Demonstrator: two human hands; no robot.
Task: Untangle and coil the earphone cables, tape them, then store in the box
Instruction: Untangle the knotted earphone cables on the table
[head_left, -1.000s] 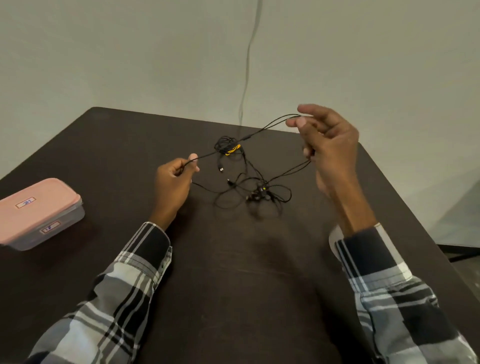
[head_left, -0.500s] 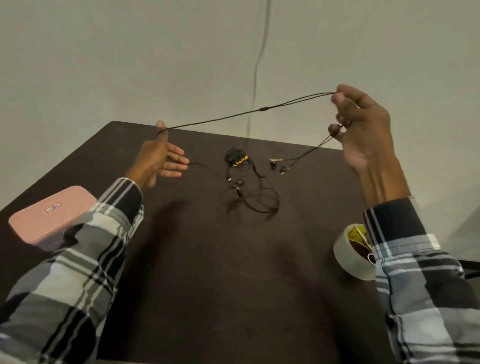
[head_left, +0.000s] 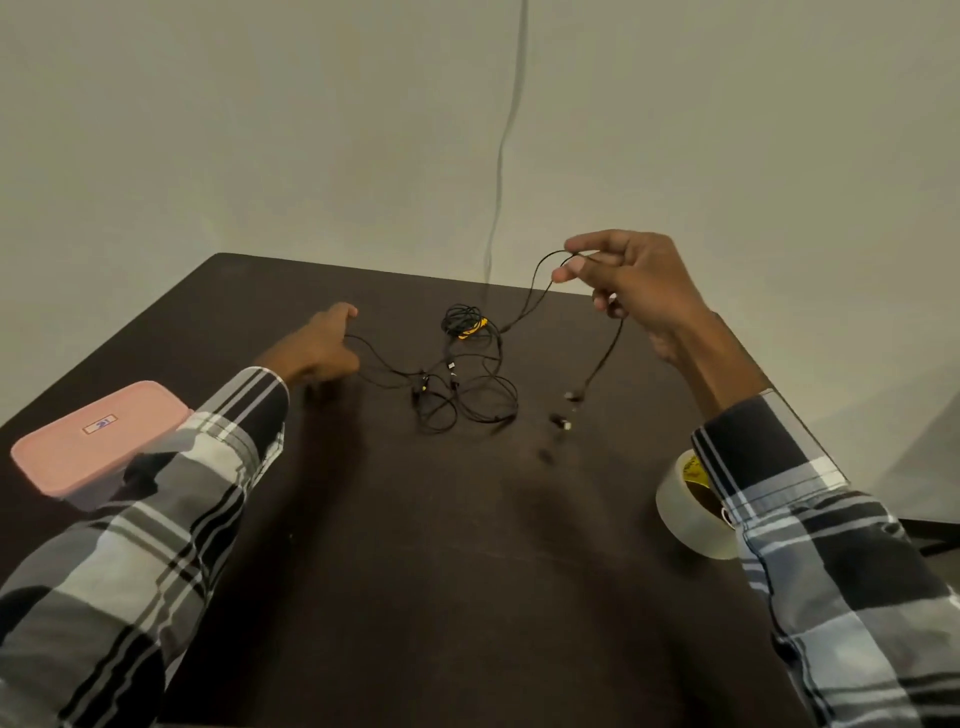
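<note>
Under both hands, a big dark desk (head_left: 467, 571) is lying, with a plain wall (head_left: 260, 130) standing behind it. Near the left sleeve (head_left: 156, 519), a pink box (head_left: 93, 436) is sitting with its lid shut. Beside the right sleeve (head_left: 831, 545), a roll of clear tape (head_left: 685, 519) is resting on the desk.

The right hand (head_left: 639, 291) is staying up above the desk. Its thumb and finger are pinching a thin black earphone cable (head_left: 535, 291). One end is hanging down from the hand, with two little earbuds (head_left: 571, 397) dangling just over the desk.

The left hand (head_left: 322, 348) is reaching low, down by the desk. Its fingers are curling at the other end of the cable, but I cannot tell if they are gripping it.

Between the two hands, a messy tangle of black cables (head_left: 467, 389) is lying in loops on the desk. At the far end of it, a small coiled bunch with a yellow band (head_left: 465, 322) is sitting.
</note>
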